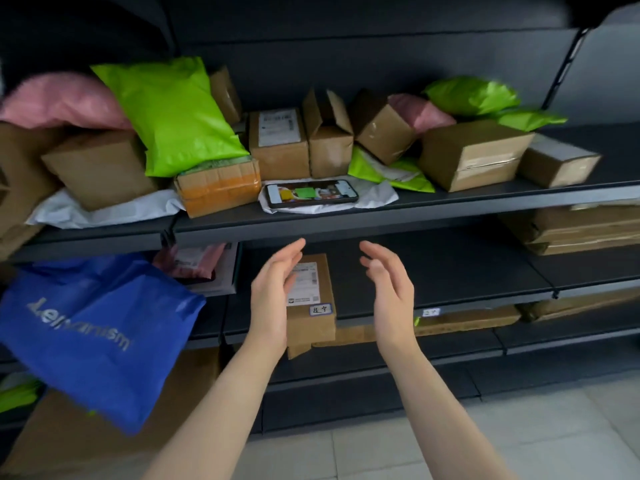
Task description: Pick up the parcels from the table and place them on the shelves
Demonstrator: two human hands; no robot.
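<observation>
A small cardboard parcel with a white label lies on the middle dark shelf, sticking out over the shelf's front edge. My left hand is open just left of it, partly in front of the box. My right hand is open to the right, apart from the box, palm turned inward. Neither hand holds anything. The upper shelf carries several brown boxes, green mailer bags and pink bags.
A phone lies on a white bag at the upper shelf's front. A blue bag hangs out at the left. Flat cardboard packs sit at the right. Bare shelf surface lies right of the parcel. Light floor tiles below.
</observation>
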